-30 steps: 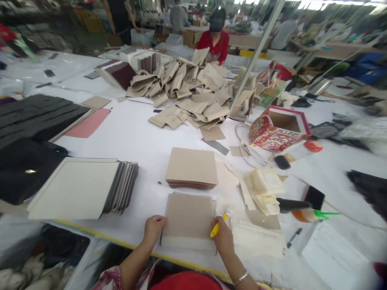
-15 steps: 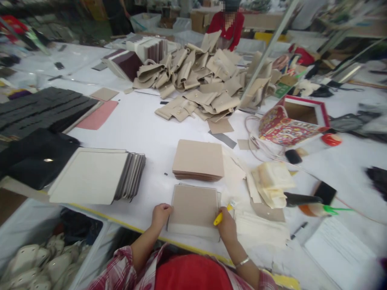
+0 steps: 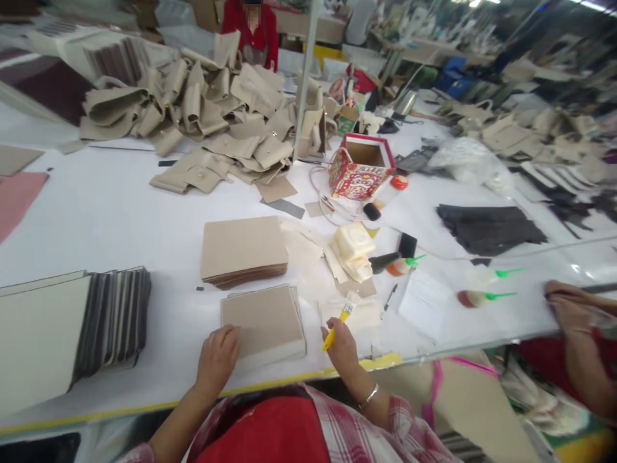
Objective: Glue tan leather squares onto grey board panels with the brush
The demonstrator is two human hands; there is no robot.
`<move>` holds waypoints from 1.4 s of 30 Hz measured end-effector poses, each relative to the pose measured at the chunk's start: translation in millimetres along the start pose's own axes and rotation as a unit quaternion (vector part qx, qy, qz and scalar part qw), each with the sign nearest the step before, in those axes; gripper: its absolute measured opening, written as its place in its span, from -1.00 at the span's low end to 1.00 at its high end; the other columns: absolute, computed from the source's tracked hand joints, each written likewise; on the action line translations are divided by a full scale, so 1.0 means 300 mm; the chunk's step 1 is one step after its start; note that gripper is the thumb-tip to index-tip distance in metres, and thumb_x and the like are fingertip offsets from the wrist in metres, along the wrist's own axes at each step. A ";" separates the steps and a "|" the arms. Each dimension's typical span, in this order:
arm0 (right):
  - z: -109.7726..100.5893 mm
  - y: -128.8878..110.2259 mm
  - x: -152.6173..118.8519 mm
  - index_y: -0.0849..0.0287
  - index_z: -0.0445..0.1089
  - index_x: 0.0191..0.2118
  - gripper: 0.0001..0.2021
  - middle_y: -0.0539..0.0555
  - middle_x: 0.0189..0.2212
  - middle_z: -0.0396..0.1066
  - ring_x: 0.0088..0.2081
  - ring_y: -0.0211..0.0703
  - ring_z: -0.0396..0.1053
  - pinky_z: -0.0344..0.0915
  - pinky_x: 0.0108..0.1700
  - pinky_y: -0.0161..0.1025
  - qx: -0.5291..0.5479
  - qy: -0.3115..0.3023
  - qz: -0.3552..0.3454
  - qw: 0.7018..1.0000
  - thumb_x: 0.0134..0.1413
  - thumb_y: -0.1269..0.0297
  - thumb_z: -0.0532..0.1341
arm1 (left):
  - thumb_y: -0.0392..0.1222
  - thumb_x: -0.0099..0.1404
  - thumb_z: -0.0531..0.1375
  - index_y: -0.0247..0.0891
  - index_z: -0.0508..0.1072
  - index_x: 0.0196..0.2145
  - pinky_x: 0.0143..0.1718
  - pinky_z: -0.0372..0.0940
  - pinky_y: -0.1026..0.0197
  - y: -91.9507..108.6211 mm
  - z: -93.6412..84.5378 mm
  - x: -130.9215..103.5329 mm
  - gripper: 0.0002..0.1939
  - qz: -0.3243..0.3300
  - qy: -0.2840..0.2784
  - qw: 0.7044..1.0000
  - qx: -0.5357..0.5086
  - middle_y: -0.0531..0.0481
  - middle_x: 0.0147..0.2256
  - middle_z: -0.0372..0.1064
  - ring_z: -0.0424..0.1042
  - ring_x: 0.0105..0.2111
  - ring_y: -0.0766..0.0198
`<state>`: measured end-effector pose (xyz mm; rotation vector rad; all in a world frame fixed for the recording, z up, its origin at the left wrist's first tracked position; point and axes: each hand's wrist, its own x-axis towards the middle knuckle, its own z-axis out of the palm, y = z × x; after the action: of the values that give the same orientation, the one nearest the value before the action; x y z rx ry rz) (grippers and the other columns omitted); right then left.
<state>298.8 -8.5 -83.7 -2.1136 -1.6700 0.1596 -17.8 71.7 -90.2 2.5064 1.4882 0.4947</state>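
A flat beige panel (image 3: 267, 315) with a pale strip along its near side lies on the table before me, on top of other thin sheets whose edges show. My left hand (image 3: 219, 354) is closed at its left edge, fingers together and touching it; the thumb is mostly hidden. To the right, clear of the panel, my right hand (image 3: 341, 347) grips a paint brush (image 3: 344, 315) by its yellow handle, bristles pointing up and away from me. Just behind the panel stands a neat stack of beige boards (image 3: 243, 247).
At left is a stack of pale, dark-edged panels (image 3: 43, 341). Behind lies a heap of beige bag pieces (image 3: 193, 109). To the right are a yellowish block (image 3: 353, 244), a patterned red box (image 3: 361, 170) and green-tipped bottles (image 3: 400, 265). Another person's arm (image 3: 578, 341) reaches in at far right.
My view has swung right, so the table's things appear further left. My right hand has drawn away from the panel's right edge with the brush; my left hand stays at its left edge.
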 end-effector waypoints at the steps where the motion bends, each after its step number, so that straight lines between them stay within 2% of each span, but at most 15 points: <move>1: -0.023 0.032 -0.040 0.18 0.20 -0.21 -0.84 0.08 -0.40 0.30 -0.36 -0.15 0.27 0.25 -0.28 -0.21 -0.009 0.002 0.002 1.000 0.11 0.26 0.04 | -0.20 0.25 0.02 -0.26 0.33 -0.12 -0.12 0.18 0.08 0.026 0.011 0.002 -0.74 0.030 -0.007 1.000 -0.004 -0.13 -0.16 0.29 0.25 -0.17 0.14; 4: -0.048 0.107 -0.158 0.19 0.17 -0.09 -0.76 0.12 -0.33 0.33 -0.28 -0.12 0.28 0.25 -0.21 -0.16 -0.027 -0.012 -0.017 0.999 0.11 0.27 0.05 | -0.19 0.26 0.02 -0.23 0.33 -0.09 -0.10 0.15 0.08 0.101 0.061 0.000 -0.72 0.093 -0.042 0.995 -0.012 -0.12 -0.11 0.28 0.24 -0.12 0.13; 7: -0.022 0.135 -0.233 0.17 0.16 -0.05 -0.73 0.14 -0.26 0.34 -0.23 -0.09 0.28 0.23 -0.17 -0.11 -0.047 -0.035 -0.034 0.998 0.11 0.28 0.05 | -0.15 0.26 0.03 -0.17 0.33 -0.06 -0.11 0.14 0.08 0.145 0.110 -0.008 -0.70 0.099 -0.083 0.992 0.003 -0.10 -0.06 0.27 0.21 -0.08 0.11; 12: -0.019 0.078 -0.200 0.21 0.26 -0.17 -0.77 0.15 -0.35 0.35 -0.28 -0.07 0.27 0.22 -0.21 -0.10 -0.023 -0.034 -0.045 0.998 0.09 0.21 0.09 | -0.12 0.26 0.03 -0.13 0.33 -0.05 -0.10 0.10 0.06 0.164 0.131 -0.019 -0.70 0.075 -0.124 0.989 0.029 -0.07 -0.02 0.25 0.18 -0.05 0.10; 15: -0.055 -0.022 -0.085 0.20 0.26 -0.13 -0.74 0.09 -0.41 0.36 -0.35 -0.14 0.30 0.23 -0.24 -0.15 0.106 -0.077 -0.042 0.991 0.10 0.17 0.06 | -0.16 0.27 0.02 -0.13 0.31 -0.03 -0.07 0.08 0.05 0.182 0.119 -0.025 -0.69 0.064 -0.126 0.989 0.034 -0.07 -0.01 0.23 0.16 -0.03 0.11; 18: -0.048 -0.189 0.071 0.15 0.21 -0.03 -0.68 0.02 -0.44 0.35 -0.45 -0.26 0.31 0.27 -0.35 -0.27 0.302 -0.148 0.003 0.942 0.16 0.15 -0.04 | -0.20 0.26 0.03 -0.13 0.27 -0.01 -0.05 0.06 0.07 0.199 0.113 -0.032 -0.67 0.052 -0.118 0.991 0.032 -0.06 0.02 0.21 0.15 -0.01 0.14; 21: 0.037 -0.399 0.201 0.15 0.31 -0.17 -0.66 -0.02 -0.52 0.33 -0.57 -0.33 0.28 0.26 -0.51 -0.37 0.455 -0.212 0.083 0.861 0.12 0.06 -0.04 | -0.22 0.25 0.04 -0.13 0.24 0.02 -0.04 0.06 0.06 0.199 0.114 -0.035 -0.64 0.055 -0.113 0.992 0.031 -0.05 0.03 0.20 0.13 0.01 0.14; 23: 0.120 -0.521 0.251 0.18 0.33 -0.26 -0.67 -0.04 -0.58 0.33 -0.62 -0.35 0.27 0.26 -0.56 -0.39 0.503 -0.244 0.127 0.819 0.05 0.02 0.03 | -0.22 0.24 0.05 -0.14 0.24 0.03 -0.05 0.07 0.05 0.193 0.115 -0.035 -0.63 0.060 -0.114 0.991 0.031 -0.05 0.01 0.22 0.13 0.00 0.13; 25: 0.197 -0.597 0.276 0.19 0.33 -0.31 -0.69 -0.06 -0.61 0.32 -0.64 -0.35 0.27 0.26 -0.58 -0.40 0.511 -0.251 0.147 0.809 -0.01 0.04 0.08 | -0.21 0.23 0.06 -0.14 0.26 0.01 -0.06 0.08 0.07 0.188 0.111 -0.036 -0.63 0.066 -0.119 0.990 0.025 -0.05 -0.02 0.25 0.15 -0.01 0.13; 27: 0.250 -0.611 0.289 0.20 0.34 -0.33 -0.72 -0.06 -0.62 0.32 -0.65 -0.35 0.28 0.26 -0.59 -0.40 0.497 -0.235 0.157 0.820 -0.03 0.07 0.09 | -0.23 0.23 0.05 -0.14 0.28 0.00 -0.06 0.08 0.09 0.183 0.103 -0.043 -0.64 0.078 -0.121 0.989 0.016 -0.04 -0.01 0.26 0.16 -0.01 0.14; 29: 0.263 -0.564 0.299 0.20 0.35 -0.35 -0.74 -0.06 -0.62 0.32 -0.64 -0.35 0.28 0.26 -0.60 -0.41 0.475 -0.208 0.173 0.837 -0.03 0.11 0.08 | -0.25 0.24 0.03 -0.14 0.29 0.00 -0.05 0.07 0.10 0.175 0.097 -0.053 -0.65 0.093 -0.112 0.989 0.013 -0.03 0.01 0.25 0.16 0.00 0.16; 31: 0.231 -0.471 0.302 0.19 0.35 -0.36 -0.74 -0.06 -0.62 0.32 -0.65 -0.34 0.28 0.25 -0.60 -0.40 0.447 -0.179 0.189 0.856 -0.03 0.11 0.07 | -0.25 0.26 0.00 -0.14 0.30 -0.01 -0.04 0.06 0.10 0.160 0.101 -0.063 -0.66 0.111 -0.097 0.989 0.016 -0.03 0.02 0.24 0.17 0.00 0.16; 36: 0.020 -0.180 0.201 0.15 0.35 -0.27 -0.72 -0.03 -0.54 0.36 -0.55 -0.29 0.34 0.32 -0.49 -0.35 0.383 -0.110 0.203 0.894 0.03 0.08 0.05 | -0.17 0.28 -0.03 -0.12 0.32 -0.01 -0.06 0.07 0.12 0.125 0.129 -0.073 -0.66 0.148 -0.083 0.985 0.027 -0.06 0.04 0.23 0.18 0.00 0.17; 39: -0.067 -0.022 0.062 0.14 0.27 -0.06 -0.68 0.03 -0.38 0.40 -0.44 -0.26 0.37 0.34 -0.35 -0.31 0.267 -0.094 0.108 0.953 0.11 0.15 0.00 | -0.15 0.28 -0.02 -0.10 0.32 0.00 -0.06 0.08 0.12 0.124 0.133 -0.072 -0.66 0.152 -0.089 0.984 0.033 -0.03 0.05 0.22 0.18 0.00 0.16; 42: -0.062 0.090 -0.080 0.18 0.30 -0.11 -0.72 0.09 -0.40 0.37 -0.40 -0.21 0.34 0.30 -0.32 -0.27 0.073 -0.060 0.031 0.995 0.15 0.22 -0.02 | -0.15 0.28 -0.02 -0.09 0.30 0.01 -0.06 0.08 0.12 0.131 0.131 -0.070 -0.65 0.143 -0.102 0.984 0.041 -0.02 0.05 0.21 0.18 0.01 0.16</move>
<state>323.3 -40.9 -82.2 -2.0832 -1.6073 0.4216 19.7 34.8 -118.1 2.7538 1.1019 0.2100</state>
